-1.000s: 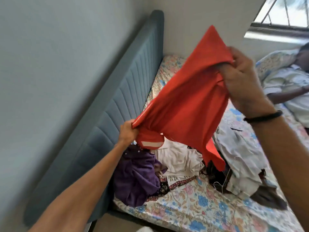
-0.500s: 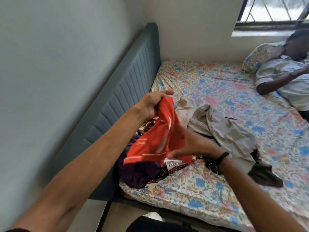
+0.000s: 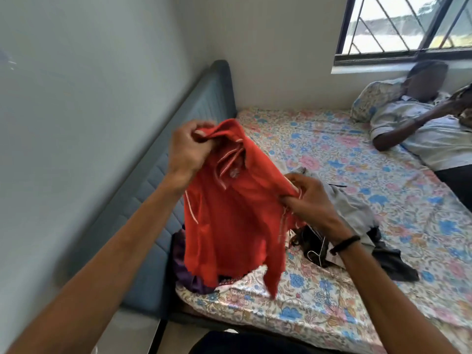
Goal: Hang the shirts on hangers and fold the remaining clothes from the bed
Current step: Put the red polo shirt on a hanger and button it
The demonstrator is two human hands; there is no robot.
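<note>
Red shirt (image 3: 229, 213) held up over near corner of bed (image 3: 357, 290), hem dangling above purple garment (image 3: 186, 274). Left hand (image 3: 187, 152) fingers bunched, pinching collar end. Right hand (image 3: 310, 200) fingers curled, pinching other shoulder edge. Wire hanger (image 3: 316, 251) lying on dark clothes, grey garment (image 3: 350, 208) just behind. Someone (image 3: 421, 123) reclining by window.

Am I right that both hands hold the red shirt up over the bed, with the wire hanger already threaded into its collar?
Not quite. In the head view the left hand and right hand do hold the red shirt up over the bed, but the wire hanger is not in its collar: it lies on the bed beside the right wrist.
</note>
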